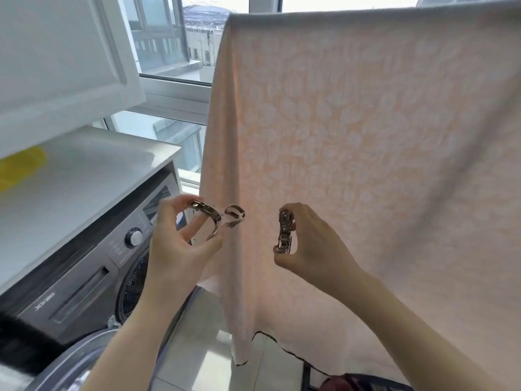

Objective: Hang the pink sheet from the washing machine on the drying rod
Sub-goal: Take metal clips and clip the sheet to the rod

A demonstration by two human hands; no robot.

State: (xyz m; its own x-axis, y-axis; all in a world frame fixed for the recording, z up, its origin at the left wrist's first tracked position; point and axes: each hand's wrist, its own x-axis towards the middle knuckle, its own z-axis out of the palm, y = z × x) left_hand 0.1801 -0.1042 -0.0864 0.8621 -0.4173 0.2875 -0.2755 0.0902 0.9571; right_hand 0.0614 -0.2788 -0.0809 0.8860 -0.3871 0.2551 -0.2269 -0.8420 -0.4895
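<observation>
Nearest, the left hand [180,244] pinches a metal clip [214,221] and the right hand [307,244] pinches a second metal clip [284,232], both before the pink sheet [366,165], which hangs draped beside the washing machine [93,263] and the window [169,52].

Drying rod hidden under pink sheet [366,131]; yellow object [19,167] blurred, cut off

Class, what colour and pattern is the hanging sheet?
The sheet is pale pink with a faint white leafy print, seen in the head view.
</observation>
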